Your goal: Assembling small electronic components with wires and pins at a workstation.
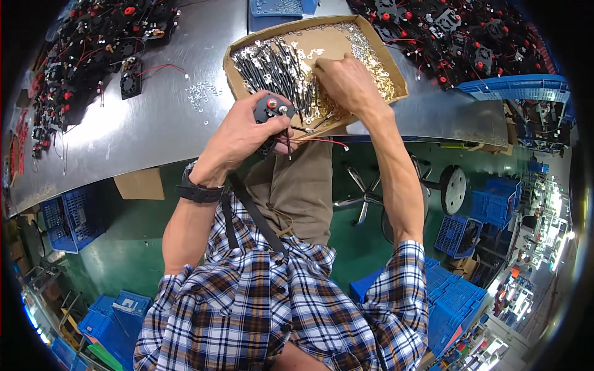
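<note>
My left hand (pixel 244 131) is closed around a small black plastic unit (pixel 262 111) that carries a red terminal and a silver terminal on top. A short black cable with a metal end and thin red wires hang from around it. Over a shallow cardboard tray (pixel 334 38), my right hand (pixel 348 81) has its fingers pinched together and pointing down among small metal parts; whatever they hold is hidden. Short black cables (pixel 272 68) with ring lugs fill the tray's left side. Brass-coloured pieces (pixel 383 79) lie on its right, and small silver pieces (pixel 359 44) toward its far right corner.
Loose silver pieces (pixel 203 94) and one black fan unit (pixel 130 84) lie on the metal table (pixel 154 133). Black assemblies pile up at far left (pixel 80 62) and far right (pixel 458 37). A blue bin (pixel 278 7) stands behind the tray. Stools and blue crates (pixel 456 236) stand below.
</note>
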{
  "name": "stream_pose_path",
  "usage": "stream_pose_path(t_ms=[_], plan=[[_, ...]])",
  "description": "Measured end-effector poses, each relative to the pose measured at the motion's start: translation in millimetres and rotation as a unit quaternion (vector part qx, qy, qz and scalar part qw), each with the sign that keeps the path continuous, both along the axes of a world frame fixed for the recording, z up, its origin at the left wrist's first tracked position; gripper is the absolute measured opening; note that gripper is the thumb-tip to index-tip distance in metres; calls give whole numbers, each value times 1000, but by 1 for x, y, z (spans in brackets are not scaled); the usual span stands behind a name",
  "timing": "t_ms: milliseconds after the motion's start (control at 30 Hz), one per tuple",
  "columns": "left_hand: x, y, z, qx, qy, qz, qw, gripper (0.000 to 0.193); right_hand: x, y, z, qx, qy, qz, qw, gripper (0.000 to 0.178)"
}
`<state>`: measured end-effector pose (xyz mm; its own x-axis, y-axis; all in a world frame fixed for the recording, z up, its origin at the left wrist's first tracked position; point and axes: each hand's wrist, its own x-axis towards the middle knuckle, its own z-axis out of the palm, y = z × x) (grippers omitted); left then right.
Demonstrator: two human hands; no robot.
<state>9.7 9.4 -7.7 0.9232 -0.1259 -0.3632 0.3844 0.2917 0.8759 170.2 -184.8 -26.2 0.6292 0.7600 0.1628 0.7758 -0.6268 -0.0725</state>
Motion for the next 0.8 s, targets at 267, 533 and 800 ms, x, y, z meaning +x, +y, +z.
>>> stream_pose_path(t_ms=[267,533,800], plan=[[1,-1,1,-2,-4,0,1000,27,-7,12,10,-77,-66,13,995,12],[4,1,7,-34,13,-42,998,27,-13,-6,20,63,-8,-69,996,16],[8,21,3,-2,-22,-126,992,32,-67,17,30,169,53,258,950,18]])
